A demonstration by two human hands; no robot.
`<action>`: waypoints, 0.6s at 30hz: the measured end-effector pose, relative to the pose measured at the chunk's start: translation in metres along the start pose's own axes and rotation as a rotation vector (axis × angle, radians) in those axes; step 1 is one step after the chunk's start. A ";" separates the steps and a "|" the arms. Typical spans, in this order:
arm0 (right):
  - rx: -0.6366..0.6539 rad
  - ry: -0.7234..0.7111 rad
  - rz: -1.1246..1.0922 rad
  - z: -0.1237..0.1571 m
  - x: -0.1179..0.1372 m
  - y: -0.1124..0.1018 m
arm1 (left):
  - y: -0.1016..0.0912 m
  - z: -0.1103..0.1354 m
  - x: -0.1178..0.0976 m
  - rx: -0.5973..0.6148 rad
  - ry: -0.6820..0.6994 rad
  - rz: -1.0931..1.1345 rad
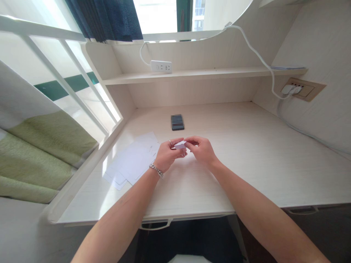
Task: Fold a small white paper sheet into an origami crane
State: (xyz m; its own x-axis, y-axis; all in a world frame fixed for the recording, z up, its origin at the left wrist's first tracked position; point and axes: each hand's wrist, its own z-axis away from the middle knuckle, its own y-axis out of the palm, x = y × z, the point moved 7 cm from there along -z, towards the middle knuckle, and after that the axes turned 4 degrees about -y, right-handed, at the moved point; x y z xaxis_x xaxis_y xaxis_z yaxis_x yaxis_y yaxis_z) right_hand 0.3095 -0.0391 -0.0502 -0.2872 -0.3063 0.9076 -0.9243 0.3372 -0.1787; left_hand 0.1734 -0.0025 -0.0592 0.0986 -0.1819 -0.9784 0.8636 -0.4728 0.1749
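Both my hands meet above the middle of the pale wooden desk point(246, 160). My left hand point(168, 155), with a ring and a metal bracelet at the wrist, pinches a small folded piece of white paper point(180, 145). My right hand point(201, 149) grips the same paper from the other side, fingers curled on it. Several loose white paper sheets point(131, 160) lie on the desk just left of my left hand.
A dark phone point(177, 122) lies flat farther back on the desk. A white power strip point(161, 66) sits on the shelf, its cable running to a wall socket point(297, 88) at right. A bed with green bedding point(41, 153) and a white rail is at left.
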 end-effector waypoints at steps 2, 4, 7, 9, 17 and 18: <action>0.021 0.045 -0.028 0.000 -0.003 0.001 | 0.000 0.000 0.000 0.000 0.001 -0.009; 0.042 0.109 -0.090 0.000 -0.008 0.003 | -0.001 0.000 0.000 0.000 -0.004 -0.008; 0.024 0.153 -0.146 -0.001 -0.011 0.003 | 0.000 0.000 0.001 0.009 -0.011 -0.004; -0.002 0.158 -0.155 -0.001 -0.012 0.002 | 0.001 0.001 0.001 0.018 -0.018 -0.016; -0.001 0.194 -0.164 0.001 -0.010 0.002 | 0.001 0.001 0.004 0.033 -0.036 -0.026; 0.000 0.197 -0.166 0.002 -0.010 0.001 | 0.002 0.001 0.004 0.047 -0.041 -0.013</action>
State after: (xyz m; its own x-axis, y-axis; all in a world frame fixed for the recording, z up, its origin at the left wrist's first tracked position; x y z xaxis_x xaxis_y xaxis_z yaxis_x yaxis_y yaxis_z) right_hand 0.3108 -0.0369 -0.0603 -0.0772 -0.1785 0.9809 -0.9547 0.2968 -0.0211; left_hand 0.1752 -0.0048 -0.0631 0.0664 -0.2106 -0.9753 0.8406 -0.5147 0.1684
